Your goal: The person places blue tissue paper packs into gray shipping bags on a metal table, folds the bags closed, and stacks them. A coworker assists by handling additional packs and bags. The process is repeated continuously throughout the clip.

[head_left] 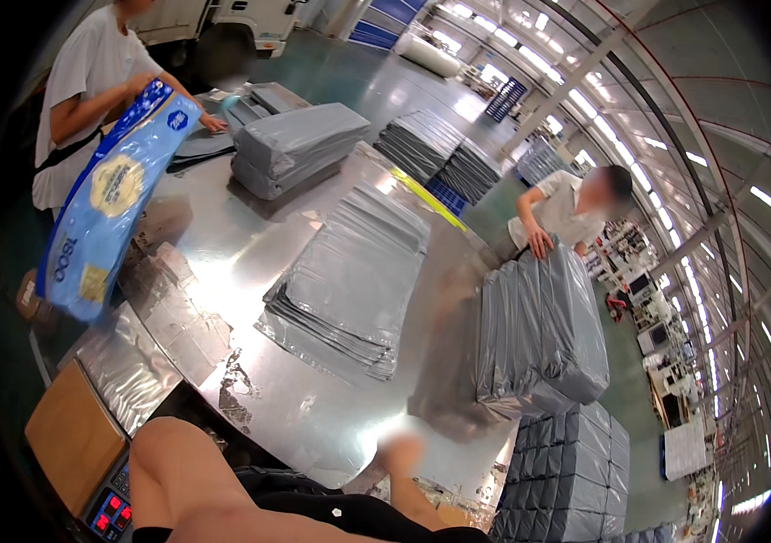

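Observation:
My right hand (401, 450) is over the near edge of the shiny metal table (313, 407); its fingers are smeared by motion. No held thing can be made out there. A bent bare arm (177, 466), on my left side, comes in at the lower edge, but my left hand is out of sight. Farther in on the table, a flat, slightly fanned pile of grey plastic bags (349, 281) lies apart from my right hand. To its right stands a tall bundle of grey plastic bags (544, 335), with a co-worker's hand (539, 244) on top.
At far left another person (87, 100) holds a long blue printed package (118, 204). Another grey bundle (299, 145) sits on the table's far side. A scale (78, 425) with a lit red display is at lower left. Stacked grey bundles (566, 471) stand at the right.

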Available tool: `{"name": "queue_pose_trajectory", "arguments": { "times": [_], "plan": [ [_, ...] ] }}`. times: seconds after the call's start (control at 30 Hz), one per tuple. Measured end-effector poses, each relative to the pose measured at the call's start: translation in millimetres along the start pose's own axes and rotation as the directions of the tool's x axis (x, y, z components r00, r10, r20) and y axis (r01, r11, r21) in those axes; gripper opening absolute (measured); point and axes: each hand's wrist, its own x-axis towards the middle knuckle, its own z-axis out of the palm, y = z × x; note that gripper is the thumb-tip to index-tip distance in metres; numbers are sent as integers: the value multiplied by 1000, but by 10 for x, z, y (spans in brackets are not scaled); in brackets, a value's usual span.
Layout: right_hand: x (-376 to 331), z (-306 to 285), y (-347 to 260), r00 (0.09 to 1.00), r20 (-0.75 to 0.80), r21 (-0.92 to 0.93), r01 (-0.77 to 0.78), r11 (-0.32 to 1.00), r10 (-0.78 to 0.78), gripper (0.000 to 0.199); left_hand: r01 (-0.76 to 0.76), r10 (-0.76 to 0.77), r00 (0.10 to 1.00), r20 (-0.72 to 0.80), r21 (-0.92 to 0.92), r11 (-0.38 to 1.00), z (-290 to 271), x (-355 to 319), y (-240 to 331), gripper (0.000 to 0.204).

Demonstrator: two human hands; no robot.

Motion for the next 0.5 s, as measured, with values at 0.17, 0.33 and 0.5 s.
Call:
{"name": "queue_pose_trajectory", "arguments": {
  "times": [0.17,0.33,0.5],
  "plan": [
    [168,-875,-1040,961,161,135,-248,959,225,25,-18,6,979,203,59,998,-124,200,-113,23],
    [266,-911,-1204,913,323,69,-284,956,248,27,28,-74,958,276,166,986,-214,209,-28,25],
    [78,-386,-845,928,339,22,-175,984,158,33,70,-11,976,-219,264,962,229,139,-153,33]
  ]
}}
